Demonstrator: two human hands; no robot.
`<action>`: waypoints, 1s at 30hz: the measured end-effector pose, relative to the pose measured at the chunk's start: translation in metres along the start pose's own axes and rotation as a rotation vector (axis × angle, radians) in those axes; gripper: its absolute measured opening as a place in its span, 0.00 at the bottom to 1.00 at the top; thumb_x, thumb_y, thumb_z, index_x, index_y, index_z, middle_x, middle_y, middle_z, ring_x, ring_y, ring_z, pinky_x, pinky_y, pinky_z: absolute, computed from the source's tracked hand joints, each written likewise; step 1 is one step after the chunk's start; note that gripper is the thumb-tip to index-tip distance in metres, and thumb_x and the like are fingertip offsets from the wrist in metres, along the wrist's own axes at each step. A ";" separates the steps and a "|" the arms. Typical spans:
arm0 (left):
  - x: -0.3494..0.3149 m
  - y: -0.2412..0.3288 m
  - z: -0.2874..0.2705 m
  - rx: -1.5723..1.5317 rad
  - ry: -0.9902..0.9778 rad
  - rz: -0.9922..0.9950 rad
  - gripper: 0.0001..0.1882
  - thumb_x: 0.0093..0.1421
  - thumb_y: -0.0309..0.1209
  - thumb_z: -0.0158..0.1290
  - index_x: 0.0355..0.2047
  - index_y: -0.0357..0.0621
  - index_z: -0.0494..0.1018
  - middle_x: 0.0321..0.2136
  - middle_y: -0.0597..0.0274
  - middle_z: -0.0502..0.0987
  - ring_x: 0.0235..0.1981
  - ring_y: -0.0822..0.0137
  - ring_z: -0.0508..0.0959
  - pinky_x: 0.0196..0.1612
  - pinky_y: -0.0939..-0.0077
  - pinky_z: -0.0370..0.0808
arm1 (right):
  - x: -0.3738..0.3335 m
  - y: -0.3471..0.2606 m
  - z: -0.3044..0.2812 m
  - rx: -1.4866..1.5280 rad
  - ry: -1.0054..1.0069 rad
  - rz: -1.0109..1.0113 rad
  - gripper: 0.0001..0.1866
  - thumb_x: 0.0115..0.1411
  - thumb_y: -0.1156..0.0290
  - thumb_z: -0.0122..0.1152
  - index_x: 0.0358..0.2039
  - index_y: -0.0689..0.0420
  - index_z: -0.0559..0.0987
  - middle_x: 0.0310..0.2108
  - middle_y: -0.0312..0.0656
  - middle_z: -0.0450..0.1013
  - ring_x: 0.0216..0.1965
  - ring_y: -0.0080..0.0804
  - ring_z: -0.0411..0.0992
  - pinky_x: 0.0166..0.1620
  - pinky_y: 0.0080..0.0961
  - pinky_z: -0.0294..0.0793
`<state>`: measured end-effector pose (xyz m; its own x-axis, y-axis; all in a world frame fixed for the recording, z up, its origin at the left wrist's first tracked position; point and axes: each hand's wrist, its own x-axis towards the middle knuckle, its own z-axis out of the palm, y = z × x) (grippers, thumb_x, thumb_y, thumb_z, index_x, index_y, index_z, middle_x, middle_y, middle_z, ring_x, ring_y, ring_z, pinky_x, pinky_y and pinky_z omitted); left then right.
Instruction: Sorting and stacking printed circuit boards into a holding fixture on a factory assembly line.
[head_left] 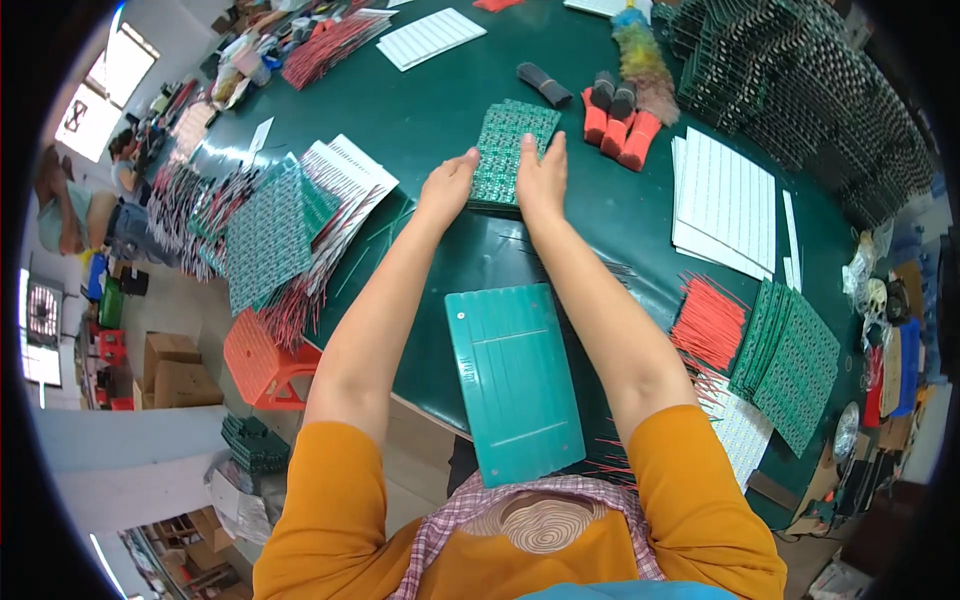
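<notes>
Head view is bending every straight edge toward its dark rim, so the far-left people by the window and the clutter along the right edge are staying too small and warped to read.

On the left of the green table (430,110), a fanned heap of green boards with red wires (270,235) is spilling over the table edge, partly hiding an orange plastic stool (262,362) below it.

Near the middle, the left hand (447,187) is pressing against the left edge of a small stack of green circuit boards (510,150), fingers curled loosely along that side rather than closed around it. The right hand (541,176) is lying on the stack's lower right corner, fingers stretched flat over the top board and covering that corner. How many boards are sitting in the stack is impossible to tell, since the hands are hiding its near side. The stack is lying flat on the table between both hands, well beyond a teal plastic tray (515,380) that is resting close to the person's body.

Further right, rolled red and dark gloves (615,125) are lying just beside the stack, then white sheets (728,205), loose red wires (708,325) and another pile of green boards (795,365).
</notes>
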<state>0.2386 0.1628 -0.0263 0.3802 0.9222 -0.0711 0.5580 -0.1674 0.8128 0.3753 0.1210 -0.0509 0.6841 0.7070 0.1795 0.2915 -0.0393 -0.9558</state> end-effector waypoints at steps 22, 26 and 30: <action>-0.200 0.124 -0.014 -0.228 -0.028 0.297 0.20 0.64 0.36 0.46 0.54 0.39 0.66 0.45 0.58 0.73 0.48 0.71 0.70 0.50 0.78 0.64 | -0.148 0.071 -0.573 -1.127 0.345 0.568 0.48 0.47 0.37 0.59 0.56 0.65 0.63 0.48 0.56 0.70 0.48 0.50 0.70 0.50 0.41 0.68; -0.216 0.131 0.013 -0.321 -0.183 0.342 0.18 0.62 0.28 0.49 0.52 0.38 0.66 0.41 0.60 0.74 0.43 0.74 0.71 0.48 0.79 0.66 | -0.146 0.050 -0.560 -1.076 0.313 0.617 0.44 0.47 0.39 0.60 0.55 0.60 0.66 0.48 0.52 0.71 0.49 0.46 0.70 0.48 0.39 0.69; -0.235 0.135 0.025 -0.252 -0.244 0.322 0.18 0.62 0.28 0.49 0.52 0.38 0.66 0.41 0.59 0.74 0.43 0.73 0.71 0.47 0.78 0.67 | -0.155 0.054 -0.573 -1.056 0.398 0.597 0.42 0.47 0.39 0.61 0.54 0.57 0.68 0.49 0.50 0.71 0.50 0.44 0.70 0.48 0.39 0.69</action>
<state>0.2430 -0.0852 0.0854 0.6832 0.7236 0.0981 0.1989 -0.3137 0.9285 0.6680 -0.3953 0.0032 0.9908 0.1336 0.0204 0.1336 -0.9459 -0.2958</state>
